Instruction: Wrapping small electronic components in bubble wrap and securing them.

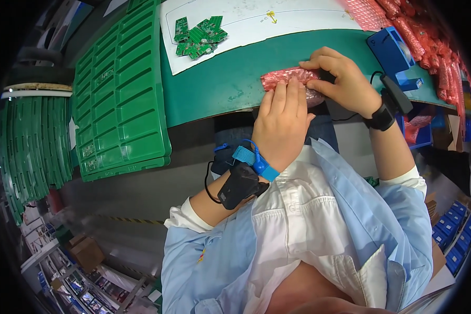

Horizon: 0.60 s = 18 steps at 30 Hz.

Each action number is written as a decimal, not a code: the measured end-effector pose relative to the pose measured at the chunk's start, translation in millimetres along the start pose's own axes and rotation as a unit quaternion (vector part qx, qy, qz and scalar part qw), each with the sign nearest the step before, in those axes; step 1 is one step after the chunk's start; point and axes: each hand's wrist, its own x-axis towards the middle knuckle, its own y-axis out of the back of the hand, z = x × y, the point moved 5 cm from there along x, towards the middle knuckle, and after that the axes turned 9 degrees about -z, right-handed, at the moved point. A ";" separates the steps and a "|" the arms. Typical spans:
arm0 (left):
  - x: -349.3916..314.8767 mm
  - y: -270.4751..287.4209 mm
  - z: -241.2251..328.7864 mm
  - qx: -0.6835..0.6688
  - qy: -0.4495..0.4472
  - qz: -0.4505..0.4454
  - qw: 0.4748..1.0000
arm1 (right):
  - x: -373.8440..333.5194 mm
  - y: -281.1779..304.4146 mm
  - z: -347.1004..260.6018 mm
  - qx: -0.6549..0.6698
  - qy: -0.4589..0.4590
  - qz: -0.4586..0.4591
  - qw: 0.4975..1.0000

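Observation:
A piece of pink bubble wrap [271,79], partly rolled or folded, lies by the near edge of the green bench top [204,97]. My left hand [283,118] rests on it with straight fingers laid flat, a blue strap round that wrist. At the wrap's right end, my right hand [345,77] curls its thumb and fingers about the wrap and grips it. Whatever may be inside the wrap is hidden by my fingers and the film. Several green circuit boards [198,37] lie in a loose pile on a white sheet [246,31] beyond my hands.
Right of my right hand stands a blue tape dispenser [388,51]. Past it is a heap of pink bubble-wrapped pieces [439,55]. A large green compartment tray [121,99] is at the left, beside a stack of green trays [34,141]. A blue bin [425,135] sits below the bench's right end.

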 end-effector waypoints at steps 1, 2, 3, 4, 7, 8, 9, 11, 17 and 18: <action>0.4 0.6 0.2 0.008 -0.003 -0.004 1.000 | 2.6 2.7 0.1 0.003 0.002 -0.001 1.000; 0.4 2.0 0.5 0.015 -0.006 -0.008 1.000 | 7.1 9.0 1.3 0.011 -0.015 -0.004 1.000; 0.0 2.8 0.5 0.023 -0.008 -0.012 1.000 | 12.9 15.8 2.8 0.020 -0.032 -0.007 0.999; -0.9 3.0 -0.3 0.027 -0.004 -0.012 1.000 | 19.1 20.1 5.2 0.028 -0.048 -0.011 0.998; -1.1 1.9 0.8 0.045 -0.018 -0.008 0.999 | 53.6 25.0 5.2 -0.028 -0.027 -0.002 0.999; -0.8 1.8 1.2 0.048 -0.016 -0.005 0.999 | 66.4 25.1 3.3 -0.058 -0.019 0.003 0.998; -0.8 1.1 1.5 0.043 -0.016 -0.008 0.999 | 80.2 22.1 -0.7 -0.059 -0.014 0.003 0.998; -2.4 1.2 1.5 0.032 -0.013 -0.014 0.999 | 110.6 9.0 -21.2 -0.173 0.081 0.000 0.982; -9.1 7.7 3.5 0.040 0.027 -0.012 0.999 | 166.9 -40.0 -10.4 -0.184 0.080 -0.006 0.980; -9.9 6.6 3.3 0.037 0.029 -0.014 0.999 | 170.5 -44.5 -9.2 -0.192 0.062 -0.030 0.979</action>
